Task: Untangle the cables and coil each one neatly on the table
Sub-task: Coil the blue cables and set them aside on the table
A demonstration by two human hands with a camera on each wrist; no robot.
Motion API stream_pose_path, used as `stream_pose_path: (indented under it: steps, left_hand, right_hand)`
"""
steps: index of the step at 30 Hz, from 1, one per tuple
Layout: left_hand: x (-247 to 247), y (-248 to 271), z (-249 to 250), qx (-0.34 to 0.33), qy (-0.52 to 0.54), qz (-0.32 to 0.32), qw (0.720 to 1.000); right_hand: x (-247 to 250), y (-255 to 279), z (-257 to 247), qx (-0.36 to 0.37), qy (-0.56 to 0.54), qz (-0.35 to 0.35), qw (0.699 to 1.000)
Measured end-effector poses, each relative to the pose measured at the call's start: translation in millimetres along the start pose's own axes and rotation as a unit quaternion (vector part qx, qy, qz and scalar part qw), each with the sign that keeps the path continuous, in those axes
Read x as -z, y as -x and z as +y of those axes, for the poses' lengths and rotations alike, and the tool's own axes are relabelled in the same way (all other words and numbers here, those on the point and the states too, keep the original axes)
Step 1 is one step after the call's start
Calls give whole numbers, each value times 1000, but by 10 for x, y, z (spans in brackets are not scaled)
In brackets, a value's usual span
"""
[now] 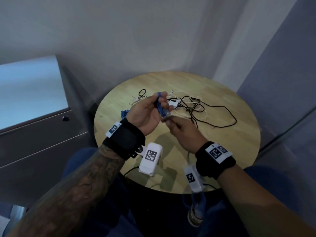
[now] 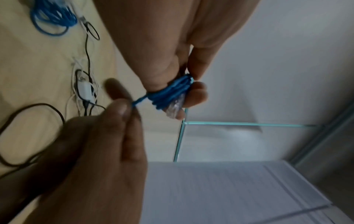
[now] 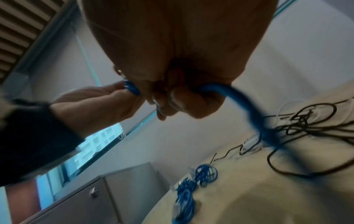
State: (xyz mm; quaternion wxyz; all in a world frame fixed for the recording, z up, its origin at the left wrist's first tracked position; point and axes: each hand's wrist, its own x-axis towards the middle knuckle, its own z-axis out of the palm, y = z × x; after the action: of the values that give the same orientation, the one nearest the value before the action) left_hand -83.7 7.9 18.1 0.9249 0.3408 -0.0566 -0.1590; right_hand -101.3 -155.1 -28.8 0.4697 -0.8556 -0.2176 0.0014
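Note:
Above the round wooden table (image 1: pixel 222 151), my left hand (image 1: pixel 158 104) grips a small bundle of blue cable (image 2: pixel 170 94) wound into loops, a clear plug (image 2: pixel 175 109) sticking out by the fingertips. My right hand (image 1: pixel 167 120) pinches the loose blue strand (image 2: pixel 137 103) right beside the bundle; in the right wrist view that blue cable (image 3: pixel 239 103) curves out of its fist. A tangle of black and white cables (image 1: pixel 193 106) with a white adapter (image 2: pixel 86 91) lies behind the hands. Another bundled blue cable (image 3: pixel 201 177) lies at the table's left side.
A grey cabinet (image 1: pixel 42 134) stands close to the table's left. Walls and a glass partition (image 1: pixel 290 117) close in behind and to the right. Bare wood shows at the near right of the table. My knees sit under the near edge.

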Motion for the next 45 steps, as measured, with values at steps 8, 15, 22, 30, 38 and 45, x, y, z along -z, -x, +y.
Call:
stream_pose_path:
  steps: [8, 15, 22, 30, 38, 45]
  left_hand:
    - [372, -69, -141, -144, -351, 133, 916]
    - [169, 107, -196, 18, -481, 23, 876]
    - [7, 170, -78, 120, -248, -43, 960]
    - [187, 33, -131, -9, 42, 44, 998]
    - [385, -58, -241, -115, -282, 145, 941]
    - [377, 70, -257, -34, -571, 45, 819]
  right_hand:
    - [141, 153, -185, -25, -1, -41, 999]
    - [477, -76, -293, 45, 19, 94, 994]
    - [337, -198, -9, 11, -48, 115, 992]
    - [-97, 40, 10, -75, -68, -37, 994]
    - [38, 169, -187, -50, -10, -67, 996]
    - [465, 41, -226, 6, -8, 42, 999]
